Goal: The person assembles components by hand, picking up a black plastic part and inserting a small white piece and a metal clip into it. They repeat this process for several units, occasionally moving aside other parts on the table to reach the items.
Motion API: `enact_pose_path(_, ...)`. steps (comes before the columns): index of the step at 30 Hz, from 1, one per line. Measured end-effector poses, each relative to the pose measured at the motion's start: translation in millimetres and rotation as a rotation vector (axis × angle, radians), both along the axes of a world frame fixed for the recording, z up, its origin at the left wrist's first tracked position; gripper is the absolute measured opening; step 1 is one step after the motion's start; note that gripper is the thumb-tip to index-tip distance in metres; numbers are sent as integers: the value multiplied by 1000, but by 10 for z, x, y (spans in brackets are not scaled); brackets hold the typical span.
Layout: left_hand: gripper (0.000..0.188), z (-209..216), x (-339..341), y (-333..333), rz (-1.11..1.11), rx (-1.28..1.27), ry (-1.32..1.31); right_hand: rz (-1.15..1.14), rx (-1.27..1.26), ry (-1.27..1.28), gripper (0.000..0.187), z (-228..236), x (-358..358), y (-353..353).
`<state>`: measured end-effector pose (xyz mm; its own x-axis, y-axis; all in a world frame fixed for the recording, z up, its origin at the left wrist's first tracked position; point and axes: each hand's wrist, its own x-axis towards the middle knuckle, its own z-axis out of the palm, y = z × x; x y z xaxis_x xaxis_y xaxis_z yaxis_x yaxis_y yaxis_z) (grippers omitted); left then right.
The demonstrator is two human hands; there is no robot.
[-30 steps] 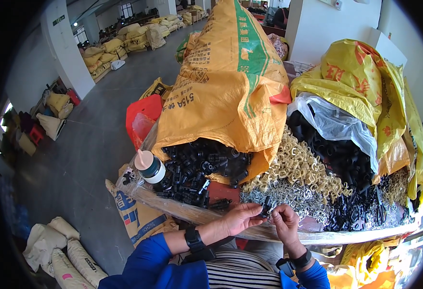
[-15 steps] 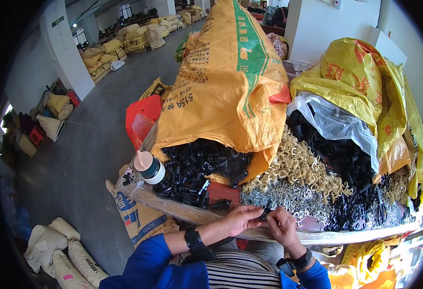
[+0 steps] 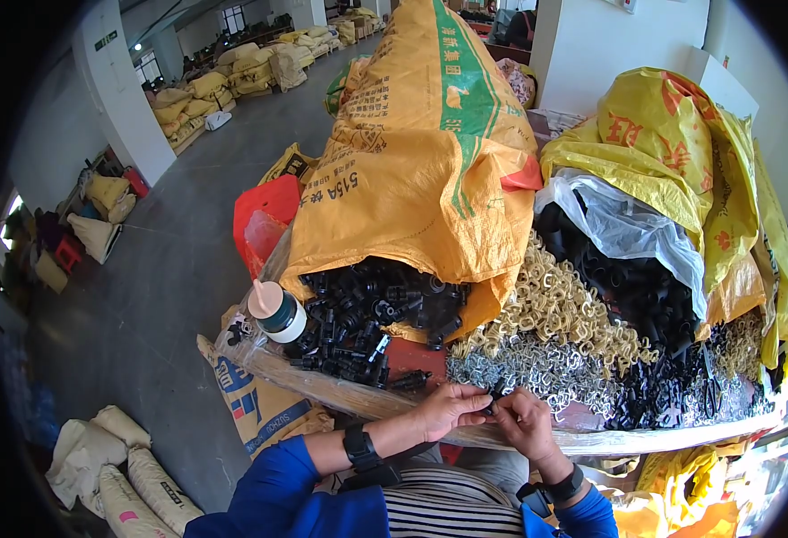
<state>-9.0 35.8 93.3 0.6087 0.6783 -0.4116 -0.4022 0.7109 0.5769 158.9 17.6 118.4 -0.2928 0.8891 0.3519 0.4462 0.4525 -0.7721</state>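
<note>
Counter (image 3: 322,383) carries orange sack (image 3: 403,197), black parts (image 3: 344,332) spilling from mouth; tan clips (image 3: 569,305) heaped to right, silver clips (image 3: 524,375) nearer. Left hand (image 3: 450,411) pinches small black part (image 3: 497,391) above near edge; right hand (image 3: 528,425), fingers bunched, right at it, grip unclear.

Small black fitting (image 3: 499,387), dark and partly hidden by fingers, held off the surface toward five o'clock from the view's centre, its exposed end directed roughly to twelve o'clock, pinched by the left hand (image 3: 455,410) at eight o'clock and the right hand (image 3: 526,423) at four.
</note>
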Motion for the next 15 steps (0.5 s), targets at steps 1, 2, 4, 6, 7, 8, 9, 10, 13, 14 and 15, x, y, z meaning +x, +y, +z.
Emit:
enact_pose_path(1, 19, 4, -3, -4, -3, 23, -1, -6, -84, 51, 9, -1, -2, -15)
enact_pose_path(2, 19, 10, -8, -6, -5, 47, -3, -12, -167, 102, 10, -4, -4, -28)
enact_pose_path(4, 19, 33, -17, -19, -6, 71, -3, 1, -299, 306, 12, -130, -8, -10)
enact_pose_path(6, 19, 40, 3, -65, -8, 110, 18, 27, -560, 714, 18, -199, -25, -8)
enact_pose_path(7, 19, 43, 14, -97, -8, 130, 29, 28, -560, 715, 18, -219, -14, -38)
enact_pose_path(8, 19, 46, 26, -128, -8, 129, 31, 53, -606, 773, 22, -244, 0, -69)
enact_pose_path(9, 19, 54, 39, -152, -7, 136, 29, 78, -653, 831, 25, -257, 13, -100)
enact_pose_path(10, 19, 12, 52, -80, -25, 118, 18, 73, -713, 891, 29, -288, 23, -66)
enact_pose_path(13, 18, -76, 109, 1, -47, 107, 23, 98, -708, 738, 28, -404, 216, 17)
enact_pose_path(14, 18, -108, 103, 75, -26, 135, 39, 72, -636, 651, 29, -410, 290, 79)
enact_pose_path(15, 18, -174, 95, 121, -3, 149, 53, 47, -581, 559, 31, -385, 380, 132)
